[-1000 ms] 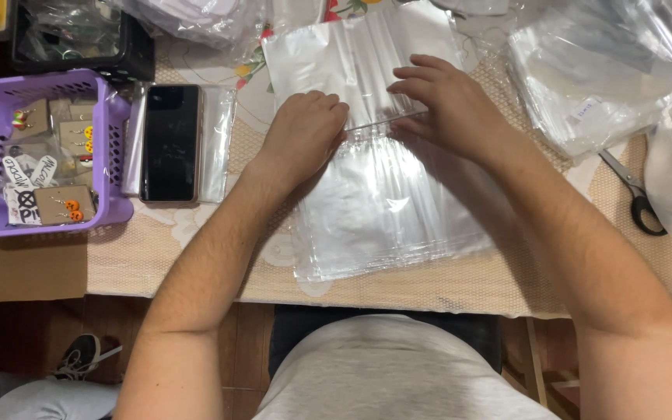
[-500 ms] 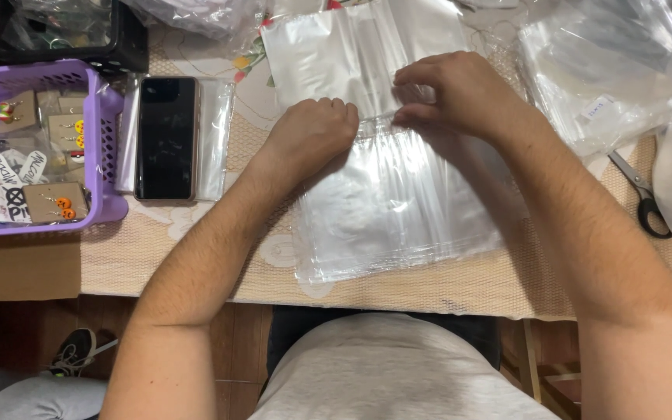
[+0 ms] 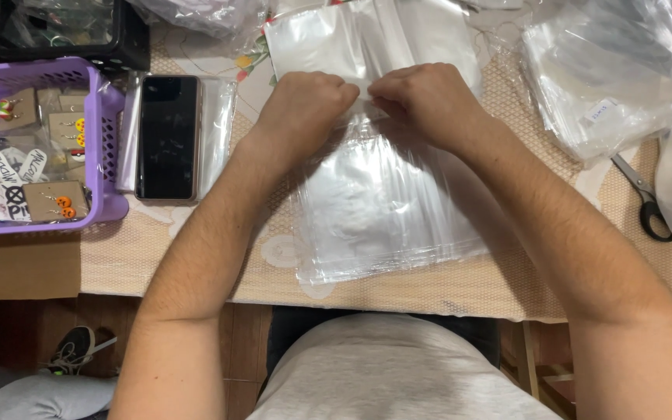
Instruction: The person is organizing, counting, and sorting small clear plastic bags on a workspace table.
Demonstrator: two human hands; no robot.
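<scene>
My left hand [image 3: 302,109] and my right hand [image 3: 427,99] are side by side, both pinching the top edge of a clear plastic bag [image 3: 375,198] that lies on a stack of similar bags in front of me. The fingers of both hands are curled closed on the film, thumbs nearly touching at the middle. More clear bags [image 3: 367,39] lie beyond my hands. What is pinched between the fingertips beside the film is hidden.
A purple basket [image 3: 106,155] holding earring cards stands at the left, with a black phone [image 3: 167,136] next to it. A pile of clear bags [image 3: 608,78] lies at the right, scissors [image 3: 647,202] near it. A black box [image 3: 64,31] sits at the back left.
My hands have drawn closer together on the bag's top edge, the right hand moving left and closing into a fist-like pinch.
</scene>
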